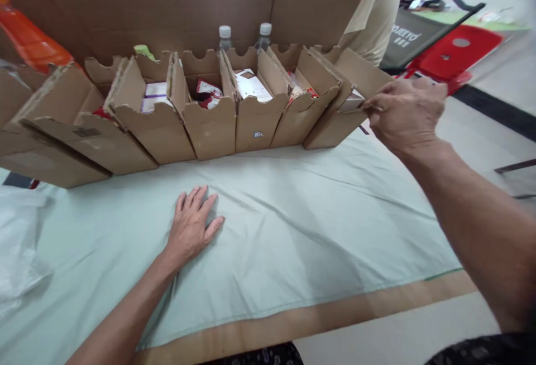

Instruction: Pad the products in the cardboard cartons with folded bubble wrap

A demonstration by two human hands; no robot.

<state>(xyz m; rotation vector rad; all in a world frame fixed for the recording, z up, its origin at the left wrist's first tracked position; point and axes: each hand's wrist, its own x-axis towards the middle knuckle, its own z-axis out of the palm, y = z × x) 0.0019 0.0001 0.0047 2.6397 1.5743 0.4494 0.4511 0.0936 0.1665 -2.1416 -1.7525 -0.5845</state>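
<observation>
Head view. Reader: How far has the work come?

Editor: A row of cardboard boxes point(213, 135) stands side by side along the back of the cloth point(272, 231), open tops up. Goods already lie in several: white-and-purple packs point(156, 96), a red packet point(209, 89), a white carton point(253, 87).

Reader: And what remains in hand?

Editor: The end box point(325, 126), farthest right and just beside its neighbour. The right hand point(406, 109) is at its outer edge, fingers curled together and, it appears, pinching the cardboard. Being under handling, this box is judged unfinished; whether it needs more filling or shifting cannot be told.

Reader: The other hand?

Editor: The left hand point(193, 224) rests palm down on the cloth, fingers apart, holding nothing, in front of the row.

Reader: Is every box filled?

Editor: Undetermined; the leftmost box's inside is hidden.
</observation>
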